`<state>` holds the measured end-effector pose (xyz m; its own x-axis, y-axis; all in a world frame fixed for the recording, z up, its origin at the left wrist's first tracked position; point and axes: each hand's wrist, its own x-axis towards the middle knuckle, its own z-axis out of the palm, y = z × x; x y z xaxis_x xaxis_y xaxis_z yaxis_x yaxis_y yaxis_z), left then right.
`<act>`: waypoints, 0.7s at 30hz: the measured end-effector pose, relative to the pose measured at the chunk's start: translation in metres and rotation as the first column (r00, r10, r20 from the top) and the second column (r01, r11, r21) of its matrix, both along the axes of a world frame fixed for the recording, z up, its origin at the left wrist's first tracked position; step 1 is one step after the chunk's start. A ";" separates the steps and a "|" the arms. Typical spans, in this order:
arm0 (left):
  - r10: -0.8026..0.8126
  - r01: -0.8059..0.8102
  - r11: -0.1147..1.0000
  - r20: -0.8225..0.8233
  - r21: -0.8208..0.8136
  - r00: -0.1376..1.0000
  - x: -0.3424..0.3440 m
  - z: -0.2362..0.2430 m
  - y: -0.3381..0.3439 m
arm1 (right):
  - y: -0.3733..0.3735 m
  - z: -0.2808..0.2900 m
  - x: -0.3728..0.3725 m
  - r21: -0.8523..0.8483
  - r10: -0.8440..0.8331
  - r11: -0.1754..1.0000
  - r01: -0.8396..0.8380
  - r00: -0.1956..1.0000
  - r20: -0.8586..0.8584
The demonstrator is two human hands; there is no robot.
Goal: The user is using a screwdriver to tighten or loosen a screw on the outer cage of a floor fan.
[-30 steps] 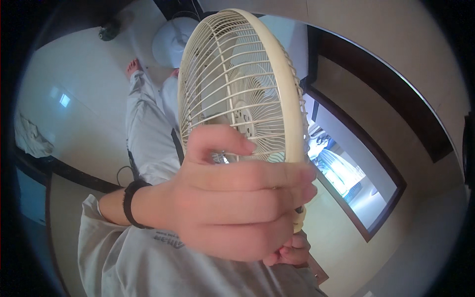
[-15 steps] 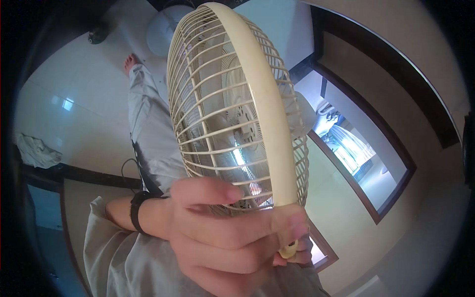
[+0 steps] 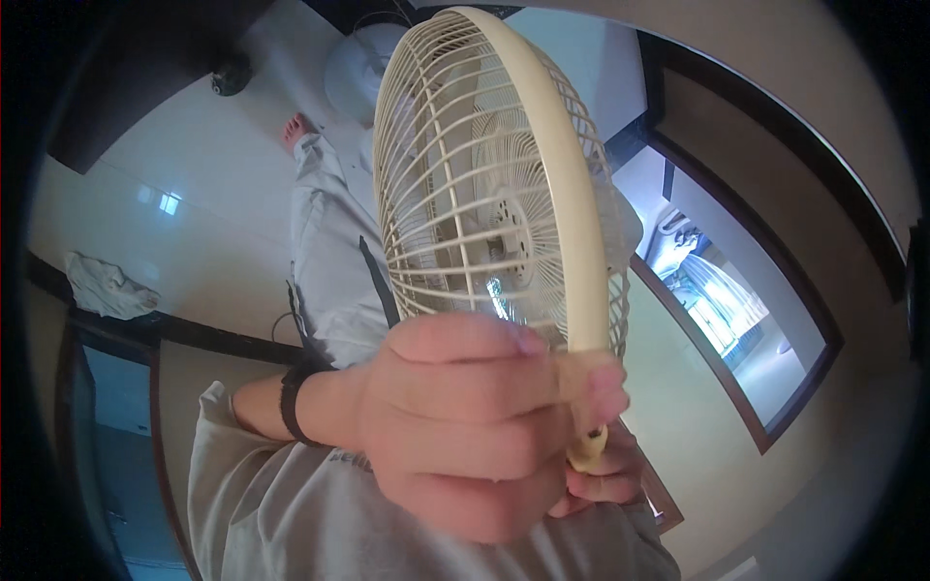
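Note:
A cream plastic fan guard, two wire cages joined by a band, stands upright on edge in front of me, with radial wires around a hub showing through it. My left hand, with a black band at its wrist, grips the lower part of the band with curled fingers, hiding much of it. My right hand is mostly hidden behind the left, its fingers closed at the band's yellowed clasp. My grey shirt and outstretched leg in light trousers lie beneath the guard.
A round white base with a cord is on the tiled floor beyond. A crumpled cloth lies at the left. A dark doorway is at lower left, a framed opening at right, and dark furniture at upper left.
Since half a second ago the guard and both hands appear shifted right and slightly up, along with a shift of the whole view. My left hand's upper finger is curled more tightly.

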<state>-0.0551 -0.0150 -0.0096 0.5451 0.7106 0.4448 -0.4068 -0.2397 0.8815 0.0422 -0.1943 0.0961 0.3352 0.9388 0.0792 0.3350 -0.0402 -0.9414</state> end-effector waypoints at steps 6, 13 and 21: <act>-0.080 0.080 0.997 0.060 0.007 0.995 0.003 0.001 0.007 | -0.009 0.013 0.000 -0.150 0.014 0.989 -0.003 0.998 0.068; 0.028 -0.038 0.995 0.108 0.091 0.994 0.018 -0.001 0.007 | -0.020 0.002 -0.019 -0.123 -0.141 0.976 0.181 0.951 0.276; 0.064 -0.083 0.988 0.148 0.129 0.987 0.021 0.000 0.001 | -0.048 -0.021 -0.038 0.193 -0.385 0.919 0.343 0.884 0.266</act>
